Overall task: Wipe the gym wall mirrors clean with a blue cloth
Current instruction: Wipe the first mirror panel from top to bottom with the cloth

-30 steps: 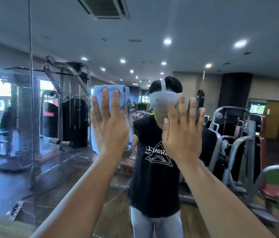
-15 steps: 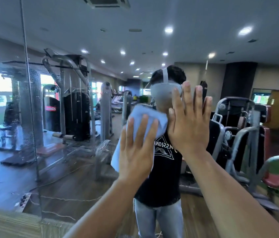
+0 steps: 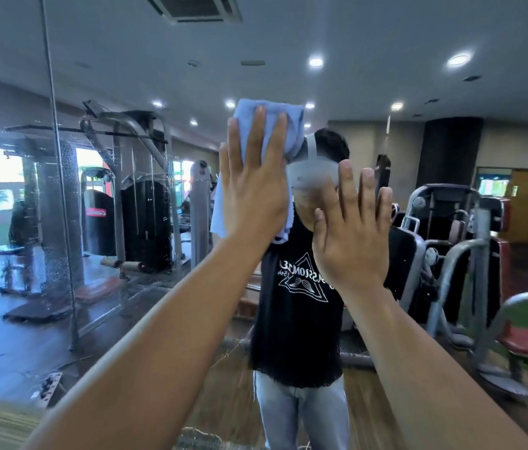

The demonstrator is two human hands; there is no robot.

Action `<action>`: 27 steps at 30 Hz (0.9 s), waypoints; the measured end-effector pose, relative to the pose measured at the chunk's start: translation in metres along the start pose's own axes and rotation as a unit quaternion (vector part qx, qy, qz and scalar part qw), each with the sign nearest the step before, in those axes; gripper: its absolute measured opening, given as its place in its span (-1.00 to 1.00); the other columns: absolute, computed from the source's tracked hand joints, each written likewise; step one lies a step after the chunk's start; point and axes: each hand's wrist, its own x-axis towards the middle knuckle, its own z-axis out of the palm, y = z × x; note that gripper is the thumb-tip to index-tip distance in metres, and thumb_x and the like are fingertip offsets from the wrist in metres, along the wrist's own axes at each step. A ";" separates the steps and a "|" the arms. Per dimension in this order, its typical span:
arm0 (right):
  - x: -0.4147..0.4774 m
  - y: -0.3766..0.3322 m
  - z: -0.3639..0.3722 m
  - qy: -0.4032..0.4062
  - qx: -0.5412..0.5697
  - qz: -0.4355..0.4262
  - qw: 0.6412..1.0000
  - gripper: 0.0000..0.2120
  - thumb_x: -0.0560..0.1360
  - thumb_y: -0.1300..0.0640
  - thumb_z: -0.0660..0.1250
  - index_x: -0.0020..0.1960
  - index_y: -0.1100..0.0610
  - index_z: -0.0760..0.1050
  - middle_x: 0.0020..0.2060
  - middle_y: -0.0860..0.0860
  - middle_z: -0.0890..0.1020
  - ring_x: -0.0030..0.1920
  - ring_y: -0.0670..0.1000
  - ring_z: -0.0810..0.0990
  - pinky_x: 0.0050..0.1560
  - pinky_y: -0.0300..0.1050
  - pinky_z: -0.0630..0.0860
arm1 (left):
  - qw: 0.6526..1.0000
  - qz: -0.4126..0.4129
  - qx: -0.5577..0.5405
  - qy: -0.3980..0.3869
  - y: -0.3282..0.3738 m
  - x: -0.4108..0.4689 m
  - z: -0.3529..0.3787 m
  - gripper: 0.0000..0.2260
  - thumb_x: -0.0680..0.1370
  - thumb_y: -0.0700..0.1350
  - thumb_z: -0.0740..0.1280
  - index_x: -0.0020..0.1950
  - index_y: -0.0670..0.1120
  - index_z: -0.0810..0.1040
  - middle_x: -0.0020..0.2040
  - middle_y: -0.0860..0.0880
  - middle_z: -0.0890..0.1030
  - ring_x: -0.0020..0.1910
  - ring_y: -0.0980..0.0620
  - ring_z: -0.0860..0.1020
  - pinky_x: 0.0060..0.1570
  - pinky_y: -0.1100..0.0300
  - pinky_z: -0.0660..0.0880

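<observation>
While the left hand (image 3: 252, 193) presses the blue cloth (image 3: 270, 123) flat against the mirror (image 3: 145, 323) with straight fingers, the cloth hangs lengthwise top to bottom under the palm, droplets (image 3: 61, 203) lying well to its left. The right hand (image 3: 350, 235) rests flat and empty on the mirror just beside. Reversed print on the reflected T-shirt (image 3: 298, 336) is unreadable.

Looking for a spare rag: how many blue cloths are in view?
1. The blue cloth is under the left hand, on the mirror; the right hand holds none. Others may be hidden.
</observation>
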 end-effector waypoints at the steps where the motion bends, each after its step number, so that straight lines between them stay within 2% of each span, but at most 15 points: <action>1: 0.000 0.000 0.000 0.002 0.004 0.001 1.000 -0.48 0.73 -0.02 -0.07 0.67 0.06 0.08 0.65 0.12 0.13 0.64 0.23 0.05 0.62 0.26 -0.07 | 1.000 -0.002 -0.003 0.008 0.002 -0.006 0.002 -0.43 0.65 -0.19 0.24 0.64 0.02 0.15 0.65 -0.03 0.08 0.62 -0.20 -0.07 0.57 -0.20 0.03; 4: 0.000 -0.002 0.001 0.000 0.012 0.006 1.000 -0.47 0.72 -0.02 -0.07 0.67 0.06 0.09 0.65 0.11 0.11 0.64 0.21 0.03 0.62 0.24 -0.12 | 1.000 0.009 -0.013 0.015 0.000 -0.052 0.010 -0.38 0.61 -0.24 0.31 0.62 0.01 0.16 0.64 -0.05 0.10 0.62 -0.19 -0.05 0.58 -0.17 0.01; 6: 0.001 -0.001 0.001 -0.005 0.012 0.009 1.000 -0.47 0.72 -0.02 -0.06 0.67 0.06 0.09 0.66 0.10 0.09 0.64 0.20 0.00 0.62 0.21 -0.16 | 0.999 0.035 -0.013 0.002 -0.001 -0.096 0.013 -0.42 0.61 -0.22 0.26 0.60 0.00 0.16 0.63 -0.10 0.14 0.61 -0.22 -0.03 0.58 -0.16 0.00; 10: 0.000 0.000 0.001 -0.006 0.013 0.003 1.000 -0.47 0.72 0.00 -0.03 0.67 0.07 0.07 0.66 0.11 0.08 0.65 0.22 -0.01 0.62 0.24 -0.15 | 0.994 0.090 -0.003 -0.063 -0.011 -0.155 0.011 -0.52 0.65 -0.14 0.12 0.59 -0.02 0.19 0.61 -0.13 0.15 0.61 -0.27 -0.01 0.51 -0.27 0.13; 15: 0.001 -0.001 0.002 0.003 0.020 0.012 1.000 -0.46 0.71 0.01 0.04 0.67 0.05 0.09 0.66 0.09 0.07 0.64 0.22 0.01 0.62 0.18 -0.22 | 0.993 0.107 0.016 -0.054 -0.020 -0.106 0.005 -0.45 0.61 -0.16 0.22 0.59 0.01 0.16 0.62 -0.09 0.11 0.60 -0.27 0.00 0.51 -0.30 0.12; 17: 0.001 -0.001 0.001 0.008 0.023 0.013 1.000 -0.47 0.71 0.00 0.01 0.66 0.05 0.10 0.65 0.08 0.08 0.64 0.23 0.03 0.62 0.19 -0.19 | 0.995 0.093 0.020 -0.040 -0.021 -0.067 0.001 -0.41 0.61 -0.17 0.23 0.60 0.02 0.12 0.63 -0.08 0.10 0.60 -0.25 -0.02 0.51 -0.31 0.11; 20: 0.001 -0.001 0.000 0.020 0.026 0.008 0.999 -0.48 0.72 0.00 0.00 0.66 0.06 0.15 0.64 0.09 0.13 0.64 0.22 0.07 0.62 0.24 -0.10 | 0.998 0.064 0.018 -0.019 -0.022 -0.026 -0.005 -0.46 0.62 -0.13 0.16 0.60 0.02 0.14 0.63 -0.11 0.15 0.60 -0.26 -0.01 0.52 -0.28 0.12; 24: 0.001 0.000 -0.001 0.013 0.019 0.005 1.000 -0.48 0.72 0.00 -0.01 0.66 0.08 0.17 0.64 0.12 0.15 0.64 0.22 0.06 0.62 0.22 -0.14 | 0.997 0.073 0.031 -0.013 -0.029 -0.045 -0.004 -0.49 0.64 -0.10 0.15 0.60 0.01 0.16 0.62 -0.11 0.17 0.60 -0.24 0.00 0.54 -0.24 0.12; 27: 0.001 0.000 -0.001 0.005 0.018 0.002 1.000 -0.47 0.72 0.00 0.00 0.66 0.09 0.14 0.65 0.12 0.12 0.64 0.23 0.04 0.62 0.20 -0.20 | 0.995 0.082 0.043 -0.021 -0.042 -0.094 -0.004 -0.43 0.61 -0.16 0.23 0.59 0.02 0.16 0.62 -0.09 0.15 0.62 -0.21 -0.03 0.56 -0.19 0.08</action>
